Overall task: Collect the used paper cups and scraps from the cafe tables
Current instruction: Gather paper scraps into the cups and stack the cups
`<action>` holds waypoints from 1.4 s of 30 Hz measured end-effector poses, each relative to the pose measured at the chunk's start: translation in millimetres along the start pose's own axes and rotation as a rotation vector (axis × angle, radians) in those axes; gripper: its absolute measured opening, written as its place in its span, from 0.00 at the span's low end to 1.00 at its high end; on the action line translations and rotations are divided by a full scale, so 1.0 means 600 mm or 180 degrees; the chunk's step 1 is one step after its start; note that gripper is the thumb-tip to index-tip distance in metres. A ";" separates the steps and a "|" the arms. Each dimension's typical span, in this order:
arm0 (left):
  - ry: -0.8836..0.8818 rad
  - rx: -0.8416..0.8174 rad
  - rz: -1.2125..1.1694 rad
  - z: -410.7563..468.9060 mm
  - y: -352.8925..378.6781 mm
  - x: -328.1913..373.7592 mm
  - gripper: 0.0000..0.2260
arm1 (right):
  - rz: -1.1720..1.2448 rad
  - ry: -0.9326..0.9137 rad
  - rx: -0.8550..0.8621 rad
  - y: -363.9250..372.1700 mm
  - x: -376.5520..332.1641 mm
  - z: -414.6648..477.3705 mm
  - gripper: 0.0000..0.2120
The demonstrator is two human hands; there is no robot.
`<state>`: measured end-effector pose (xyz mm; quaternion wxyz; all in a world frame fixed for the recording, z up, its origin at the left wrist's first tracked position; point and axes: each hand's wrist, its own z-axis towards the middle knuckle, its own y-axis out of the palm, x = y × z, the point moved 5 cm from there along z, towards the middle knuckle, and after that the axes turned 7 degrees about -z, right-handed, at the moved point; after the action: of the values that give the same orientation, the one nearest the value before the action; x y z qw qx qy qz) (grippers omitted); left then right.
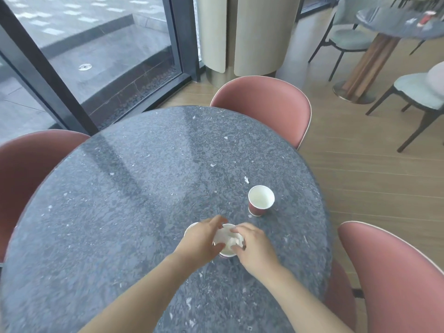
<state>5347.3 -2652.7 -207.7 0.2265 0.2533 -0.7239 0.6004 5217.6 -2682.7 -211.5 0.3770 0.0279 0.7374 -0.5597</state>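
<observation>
Both your hands meet over one paper cup (227,246) at 6 o'clock on the round stone table (125,188). Left hand (204,239) wraps its rim and far wall, fingers closed on it, likely to steady it. Right hand (252,246) has fingertips pinched together on white crumpled paper (234,240) at the cup's mouth; looks like you're using the cup as a bin for scraps. A white edge (189,230) shows behind your left hand, maybe another cup; can't tell.

Second paper cup (260,200), red outside, stands upright and looks empty at 4 o'clock, apart from your hands. A paper scrap (246,180) lies just beyond it, and small white bits are scattered across the top. Pink chairs (264,106) ring the table.
</observation>
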 end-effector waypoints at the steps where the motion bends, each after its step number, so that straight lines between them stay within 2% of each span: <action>1: 0.0007 -0.0018 -0.0025 0.001 0.002 0.004 0.21 | 0.0001 0.0005 -0.0003 -0.003 0.001 -0.002 0.14; 8: 0.0008 -0.0040 0.0057 -0.002 0.003 0.004 0.21 | 0.0059 0.0008 0.0058 -0.015 0.010 -0.005 0.14; 17: -0.0058 0.0080 0.0173 0.020 -0.022 -0.025 0.17 | -0.0024 -0.0143 0.0171 -0.026 0.005 0.046 0.14; 24: -0.0070 0.0078 0.0324 0.100 -0.055 -0.050 0.15 | -0.0190 -0.0183 0.0303 -0.058 0.019 0.135 0.12; 29: -0.0144 -0.0181 0.0604 0.189 -0.058 -0.082 0.15 | -0.0392 0.0010 0.0282 -0.083 0.057 0.229 0.12; 32: -0.0162 -0.0375 0.0852 0.237 -0.039 -0.105 0.17 | -0.0477 0.0125 0.0209 -0.088 0.084 0.283 0.12; 38: -0.0361 -0.0543 0.1220 0.289 0.013 -0.180 0.26 | -0.0780 0.0392 -0.0113 -0.062 0.141 0.365 0.12; 42: -0.0292 -0.0239 0.1309 0.288 0.033 -0.216 0.28 | -0.0948 0.0528 -0.0373 -0.031 0.161 0.392 0.13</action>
<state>5430.2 -2807.4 -335.4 0.0753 0.1186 -0.7918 0.5945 5263.8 -2925.6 -274.4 0.2288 -0.0575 0.7933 -0.5613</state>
